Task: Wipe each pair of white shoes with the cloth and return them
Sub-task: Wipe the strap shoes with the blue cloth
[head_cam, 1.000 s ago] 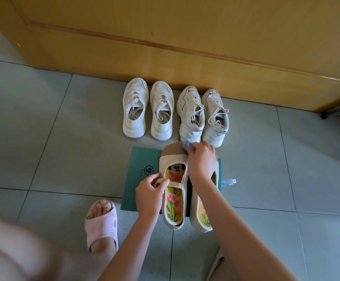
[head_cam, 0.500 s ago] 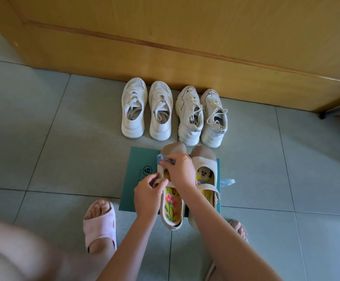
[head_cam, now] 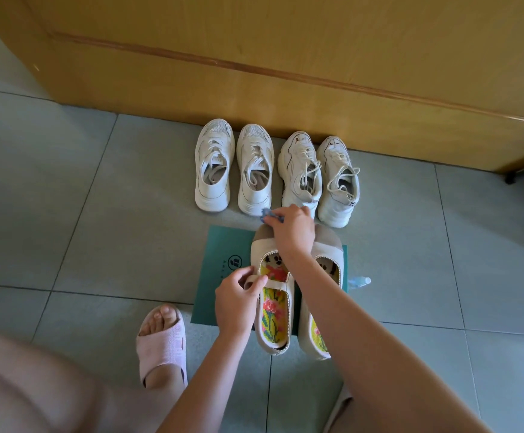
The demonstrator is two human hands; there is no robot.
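Our right hand (head_cam: pixel 293 231) clutches a crumpled blue cloth (head_cam: pixel 270 215) at the rounded beige toe of a strap shoe (head_cam: pixel 264 246) on the flat green mat (head_cam: pixel 223 254). Our left hand (head_cam: pixel 237 303) pinches its strap.

Illumination is soft, diffuse daylight at moderate level. The wooden panel (head_cam: pixel 285 42) carries a mild sheen; its lower band is darker. The white shoes (head_cam: pixel 214 195) retain detail without glare and cast faint shadows on the floor (head_cam: pixel 51 198). Wide-angle distortion bows the tile joints near the edges. The leg (head_cam: pixel 20 385) at lower left is blurred.
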